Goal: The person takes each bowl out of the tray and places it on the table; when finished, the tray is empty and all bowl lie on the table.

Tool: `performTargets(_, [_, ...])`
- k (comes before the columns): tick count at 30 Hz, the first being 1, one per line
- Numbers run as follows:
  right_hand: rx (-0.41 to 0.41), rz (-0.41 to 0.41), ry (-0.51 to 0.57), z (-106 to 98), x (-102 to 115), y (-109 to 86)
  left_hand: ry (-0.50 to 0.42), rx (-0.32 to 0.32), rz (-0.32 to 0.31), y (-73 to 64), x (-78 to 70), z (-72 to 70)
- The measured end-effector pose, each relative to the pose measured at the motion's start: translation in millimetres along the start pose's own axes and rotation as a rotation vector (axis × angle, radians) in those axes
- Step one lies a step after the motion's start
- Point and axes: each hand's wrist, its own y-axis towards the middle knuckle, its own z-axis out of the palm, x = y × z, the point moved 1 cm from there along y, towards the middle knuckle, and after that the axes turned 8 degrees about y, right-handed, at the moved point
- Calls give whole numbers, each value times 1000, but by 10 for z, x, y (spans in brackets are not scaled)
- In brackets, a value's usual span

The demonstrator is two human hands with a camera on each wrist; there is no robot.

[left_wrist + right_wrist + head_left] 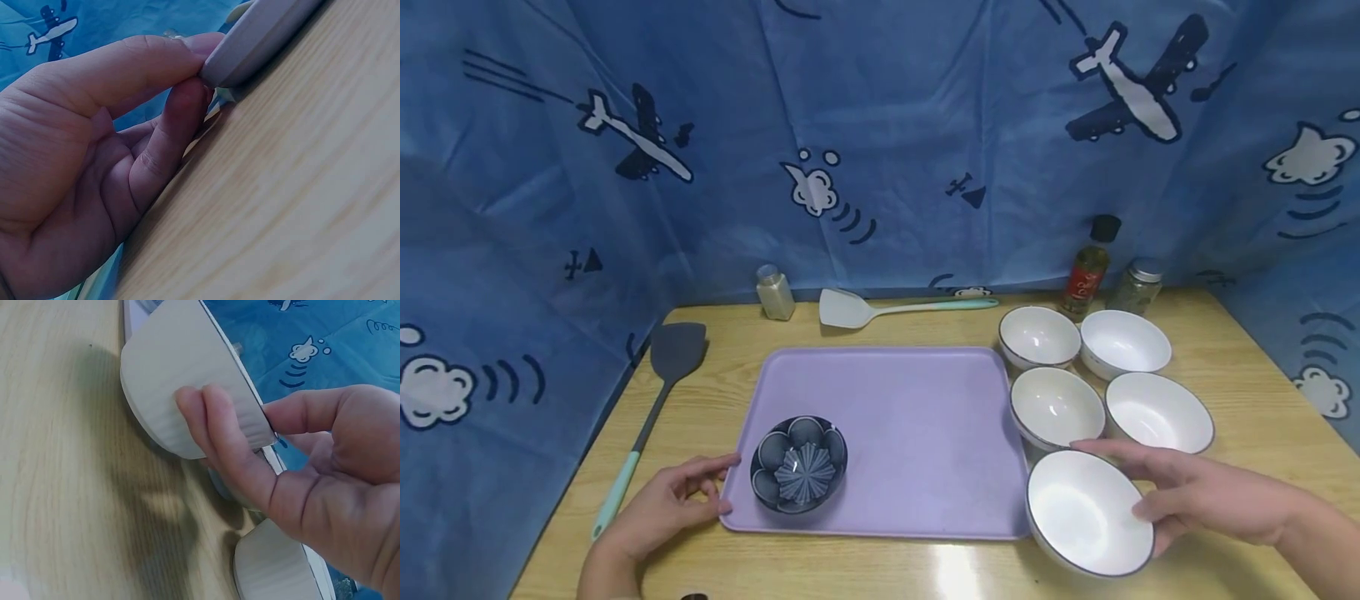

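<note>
Left hand point(673, 500): positioned at the left edge of the purple tray point(925, 442), near its front corner. The thumb and a bent finger pinch the rim; the gap between them is narrow, about the thickness of the edge.

Right hand point(1213, 496): grips the white bowl point(1090, 512) on its right side. The thumb lies over the dark rim, and two fingers lie side by side against the ribbed outer wall. The finger opening is limited to the bowl wall. The bowl is tilted at the tray's front right corner, its shadow falling on the table point(850, 571).

Dark blue bowl point(805, 467): upright in the left front part of the tray, near the left hand but apart from it.

Four more bowls point(1057, 407): grouped two by two beyond the held one.

Labels: the bottle point(1086, 275) at the rear right carries a red label with pale lettering, too small to read. The metal-lidded jar point(1137, 287) beside it shows no legible writing.
</note>
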Motion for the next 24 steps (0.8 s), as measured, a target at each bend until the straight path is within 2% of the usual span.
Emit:
performTargets(5, [-36, 19, -26, -20, -27, 10, 15, 0, 8, -3, -14, -10])
performTargets(13, [-19, -25, -98, -34, -48, -26, 8, 0, 0, -15, -44, -2])
performTargets(24, [-33, -45, -114, -71, -90, -60, 3, -10, -7, -18, -43, 1])
